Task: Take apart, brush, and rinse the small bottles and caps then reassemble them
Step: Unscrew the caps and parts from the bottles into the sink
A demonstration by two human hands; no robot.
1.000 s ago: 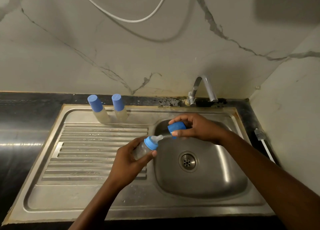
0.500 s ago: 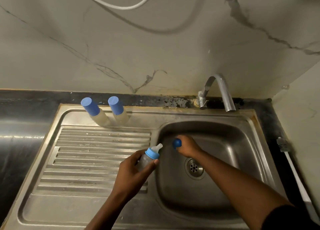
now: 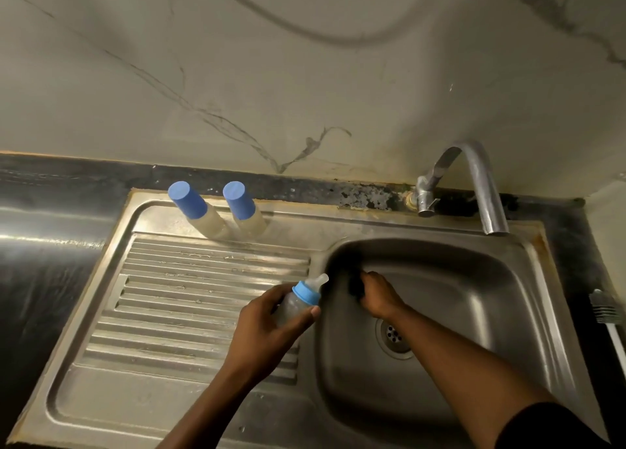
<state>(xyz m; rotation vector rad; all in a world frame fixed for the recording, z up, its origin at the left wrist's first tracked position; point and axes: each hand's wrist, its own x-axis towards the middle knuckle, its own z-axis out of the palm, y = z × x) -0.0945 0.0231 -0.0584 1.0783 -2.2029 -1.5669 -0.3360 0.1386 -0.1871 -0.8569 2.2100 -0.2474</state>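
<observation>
Open over the left and front of the ribbed drainboard (image 3: 169,313); blocked at its back edge by two capped bottles (image 3: 198,203) side by side. Crowded at its right edge by the left hand (image 3: 267,326) gripping a small bottle (image 3: 298,304). Taken along the left wall of the basin (image 3: 491,296) by the right hand (image 3: 381,296) curled on a shadowed cap (image 3: 355,284), forearm slanting to the front right; free at the back right, below the overhanging tap (image 3: 481,184).

Sink (image 3: 508,313): brushed steel, scuffed, dull sheen, with a ribbed, water-spotted drainboard (image 3: 189,299). Tap (image 3: 481,184): polished metal. Wall (image 3: 305,76): matt, marble-veined. Counter (image 3: 44,279): dark, glossy stone. Far bottles (image 3: 211,227): cloudy plastic under smooth matt blue caps (image 3: 187,199). Near bottle (image 3: 293,308) in the left hand (image 3: 264,330): clear plastic, blue plastic collar (image 3: 306,293), translucent teat (image 3: 320,280). Loose cap (image 3: 355,287) in the right hand (image 3: 376,296) — too shadowed to tell.
</observation>
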